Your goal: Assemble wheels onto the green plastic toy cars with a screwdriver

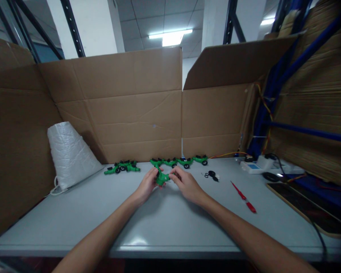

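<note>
My left hand point(148, 184) is closed around a green plastic toy body point(162, 177), which looks like a scooter without wheels on the side I see. At its right end, my right hand point(187, 185) has thumb and fingertips pinched together, touching or very near the toy. Whatever sits in that pinch is too small to make out. Just behind my hands stands a row of green toy scooters point(185, 162) with black wheels. More green toys point(123, 167) lie in a cluster to the left. Small black parts point(212, 174) rest to the right of my right hand.
A red screwdriver point(246, 199) lies on the white table point(170, 231) at right. Beyond it are a power strip point(272, 167) with cables and a dark flat panel point(309, 208). A white foam bag point(69, 155) leans at left. Cardboard walls point(130, 113) enclose the back and sides.
</note>
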The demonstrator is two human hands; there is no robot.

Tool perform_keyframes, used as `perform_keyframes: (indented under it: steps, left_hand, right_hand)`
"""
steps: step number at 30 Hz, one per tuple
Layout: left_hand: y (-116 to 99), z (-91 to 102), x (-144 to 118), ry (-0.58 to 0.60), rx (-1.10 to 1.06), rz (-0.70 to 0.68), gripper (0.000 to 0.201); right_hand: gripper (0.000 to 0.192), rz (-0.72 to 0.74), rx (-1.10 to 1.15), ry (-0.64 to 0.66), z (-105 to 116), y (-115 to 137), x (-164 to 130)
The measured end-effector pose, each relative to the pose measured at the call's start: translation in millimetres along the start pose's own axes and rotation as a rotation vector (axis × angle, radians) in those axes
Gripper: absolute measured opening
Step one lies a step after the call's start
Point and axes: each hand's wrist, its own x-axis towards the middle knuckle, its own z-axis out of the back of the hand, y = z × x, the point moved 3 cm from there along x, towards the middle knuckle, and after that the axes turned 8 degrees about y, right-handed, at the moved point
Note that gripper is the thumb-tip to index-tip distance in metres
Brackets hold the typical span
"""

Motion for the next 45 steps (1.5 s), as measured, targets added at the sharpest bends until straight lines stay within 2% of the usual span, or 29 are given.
perform_keyframes:
  steps: [9,19,32,45]
  left_hand:
    - [14,7.1,4,-0.041,0.103,0.010,0.068]
    - [0,6.6,0,-0.051,0.305,-0.034,0.069]
    - [-8,6.7,0,-0.048,0.336,-0.073,0.057]
    - [-4,9.9,2,-0.057,0.237,-0.066,0.059]
  right_hand:
    - [0.022,0.021,-0.002,0.031,-4,2,0]
    - [0.021,0.027,-0.016,0.020,-3,5,0]
    - [0.020,0.021,-0.054,0.014,-2,-1,-1]
    - [0.020,0.031,-0.038,-0.003,-1,4,0]
